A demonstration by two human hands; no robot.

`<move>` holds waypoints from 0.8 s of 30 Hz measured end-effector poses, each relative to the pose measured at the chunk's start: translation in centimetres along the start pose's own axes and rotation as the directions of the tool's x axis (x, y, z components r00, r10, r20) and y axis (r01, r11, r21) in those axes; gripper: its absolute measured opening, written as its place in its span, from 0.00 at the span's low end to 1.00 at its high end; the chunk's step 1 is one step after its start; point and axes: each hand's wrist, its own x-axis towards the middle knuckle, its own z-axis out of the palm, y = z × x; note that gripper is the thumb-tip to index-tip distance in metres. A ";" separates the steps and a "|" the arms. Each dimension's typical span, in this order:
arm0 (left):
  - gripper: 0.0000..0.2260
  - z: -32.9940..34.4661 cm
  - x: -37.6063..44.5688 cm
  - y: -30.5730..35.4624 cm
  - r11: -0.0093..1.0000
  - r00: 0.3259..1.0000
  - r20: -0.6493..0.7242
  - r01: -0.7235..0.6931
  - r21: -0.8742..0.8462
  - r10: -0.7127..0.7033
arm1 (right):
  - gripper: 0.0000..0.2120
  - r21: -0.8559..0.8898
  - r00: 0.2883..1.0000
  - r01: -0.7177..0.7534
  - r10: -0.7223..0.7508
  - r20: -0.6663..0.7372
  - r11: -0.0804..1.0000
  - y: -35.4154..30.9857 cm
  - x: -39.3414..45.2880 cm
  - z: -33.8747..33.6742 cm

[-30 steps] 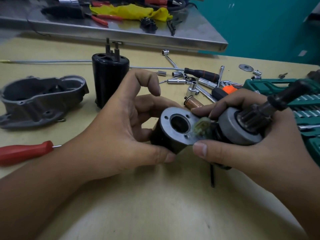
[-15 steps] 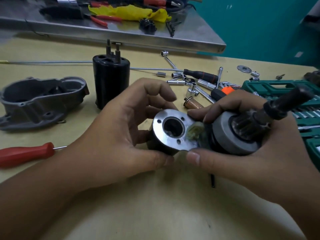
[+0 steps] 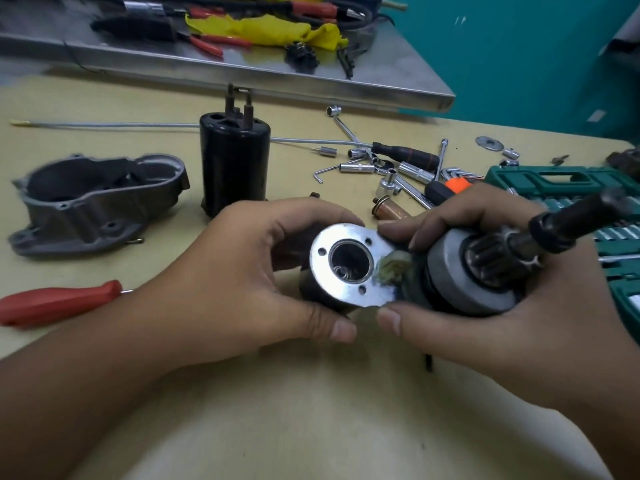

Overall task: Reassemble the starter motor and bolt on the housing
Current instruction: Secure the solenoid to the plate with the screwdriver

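One head-worn wide-angle view; looks forward and down, close over the table (image 3: 311,427).

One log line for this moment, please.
left hand grips solenoid | right hand grips pinion drive | parts side by side | housing on table

My left hand (image 3: 235,271) hid most of the solenoid's (image 3: 349,268) dark body, my right hand (image 3: 519,306) covered the drive assembly's (image 3: 474,271) underside, the green socket case (image 3: 588,181) and red screwdriver (image 3: 59,301) ran past the frame's edges, and the shaft tip (image 3: 616,200) blurred.
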 end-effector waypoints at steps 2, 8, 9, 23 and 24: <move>0.31 -0.2 -0.1 0.4 0.995 0.999 -0.028 -0.021 0.094 0.024 | 0.17 0.003 0.998 -0.047 0.047 0.053 0.999 -0.5 0.3 0.1; 0.23 -0.9 -0.3 0.3 0.998 0.995 -0.081 -0.046 0.045 0.050 | 0.20 -0.055 0.997 -0.001 -0.003 -0.076 0.998 -0.7 -0.7 1.0; 0.19 -1.0 -0.1 0.4 0.993 0.997 -0.049 -0.062 0.105 0.067 | 0.19 -0.062 0.997 -0.002 -0.003 -0.082 0.998 -0.7 -0.6 1.0; 0.18 -5.5 -5.1 2.2 0.691 0.981 0.189 -0.168 0.704 0.045 | 0.21 -0.138 0.991 -0.043 0.025 -0.130 0.990 -1.5 0.1 1.3; 0.20 -5.4 -5.7 1.9 0.685 0.976 0.218 -0.149 0.713 -0.015 | 0.20 -0.135 0.991 -0.042 0.024 -0.128 0.990 -1.5 0.1 1.4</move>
